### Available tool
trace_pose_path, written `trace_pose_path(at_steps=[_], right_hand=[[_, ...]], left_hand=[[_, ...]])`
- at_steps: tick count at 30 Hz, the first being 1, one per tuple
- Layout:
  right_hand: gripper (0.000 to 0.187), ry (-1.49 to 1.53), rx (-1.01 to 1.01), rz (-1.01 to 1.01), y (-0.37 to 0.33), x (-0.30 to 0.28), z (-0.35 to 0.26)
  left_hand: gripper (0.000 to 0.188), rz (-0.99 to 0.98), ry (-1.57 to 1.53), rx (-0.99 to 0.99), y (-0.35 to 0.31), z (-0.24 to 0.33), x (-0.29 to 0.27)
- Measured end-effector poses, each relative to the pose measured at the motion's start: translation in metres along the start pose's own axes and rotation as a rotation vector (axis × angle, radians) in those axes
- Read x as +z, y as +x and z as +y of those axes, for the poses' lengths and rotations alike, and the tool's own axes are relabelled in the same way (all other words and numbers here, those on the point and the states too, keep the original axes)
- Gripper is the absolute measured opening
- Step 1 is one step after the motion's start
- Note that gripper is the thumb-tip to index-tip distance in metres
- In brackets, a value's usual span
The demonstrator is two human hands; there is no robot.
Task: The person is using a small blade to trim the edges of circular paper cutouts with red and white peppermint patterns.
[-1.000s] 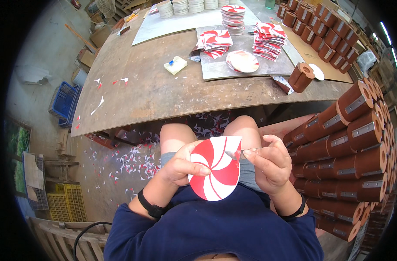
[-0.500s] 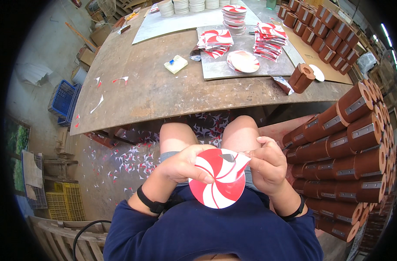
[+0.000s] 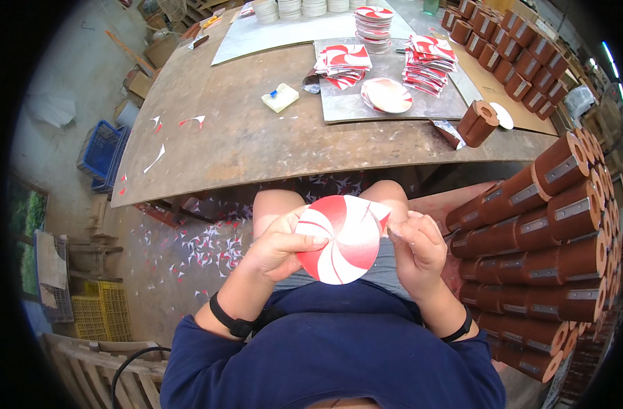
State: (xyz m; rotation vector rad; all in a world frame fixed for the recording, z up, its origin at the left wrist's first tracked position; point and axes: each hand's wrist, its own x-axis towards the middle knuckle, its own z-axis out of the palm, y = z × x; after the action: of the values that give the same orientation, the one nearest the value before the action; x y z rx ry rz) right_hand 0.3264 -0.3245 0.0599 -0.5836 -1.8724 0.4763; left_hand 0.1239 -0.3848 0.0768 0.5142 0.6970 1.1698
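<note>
A round disc [image 3: 339,240] with a red and white swirl is held up in front of my lap. My left hand [image 3: 281,247] grips its left side, thumb on the printed face and fingers behind. A pointed red and white corner [image 3: 380,214] sticks out past the disc's upper right edge. Just beside that corner is my right hand [image 3: 418,249], its fingers closed in a pinch. Whatever lies between them is too small to make out.
On the table [image 3: 223,136] ahead are swirl-printed stacks [image 3: 344,60], a pale disc pile [image 3: 386,95] and a yellowish pad [image 3: 280,99]. Brown cylinders [image 3: 529,211] are piled close on my right. Cut scraps [image 3: 212,249] litter the floor.
The disc has risen away from my body and turned a little. A grey pointed shape on its face no longer shows. My right hand has lowered slightly, its raised fingers now curled in.
</note>
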Motion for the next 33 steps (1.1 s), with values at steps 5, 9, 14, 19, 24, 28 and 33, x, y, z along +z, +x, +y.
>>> trace_pose_path(at_steps=[5,9,14,19,24,28,33], right_hand=[[0.023,0.020,-0.010,0.027,0.001,0.001,0.002],[0.026,-0.053,-0.045,0.015,0.002,-0.002,0.001],[0.030,-0.120,-0.082,0.038,0.001,-0.002,0.000],[0.030,-0.215,-0.152,0.056,0.003,-0.003,0.000],[0.029,-0.297,-0.210,0.051,0.008,-0.006,-0.002],[0.029,-0.286,-0.222,0.035,0.010,-0.008,-0.005],[0.029,-0.193,-0.238,-0.018,0.011,-0.011,-0.007]], left_hand=[[0.035,0.072,-0.123,0.088,0.002,-0.007,-0.004],[0.033,0.132,-0.206,0.074,0.006,-0.009,-0.001],[0.032,0.132,-0.209,0.070,0.008,-0.012,0.006],[0.032,0.064,-0.227,0.038,0.010,-0.013,0.011],[0.034,-0.014,-0.259,-0.011,0.010,-0.011,0.019],[0.045,-0.055,-0.202,-0.026,0.008,-0.013,0.013],[0.039,-0.064,-0.131,0.023,0.006,-0.012,0.010]])
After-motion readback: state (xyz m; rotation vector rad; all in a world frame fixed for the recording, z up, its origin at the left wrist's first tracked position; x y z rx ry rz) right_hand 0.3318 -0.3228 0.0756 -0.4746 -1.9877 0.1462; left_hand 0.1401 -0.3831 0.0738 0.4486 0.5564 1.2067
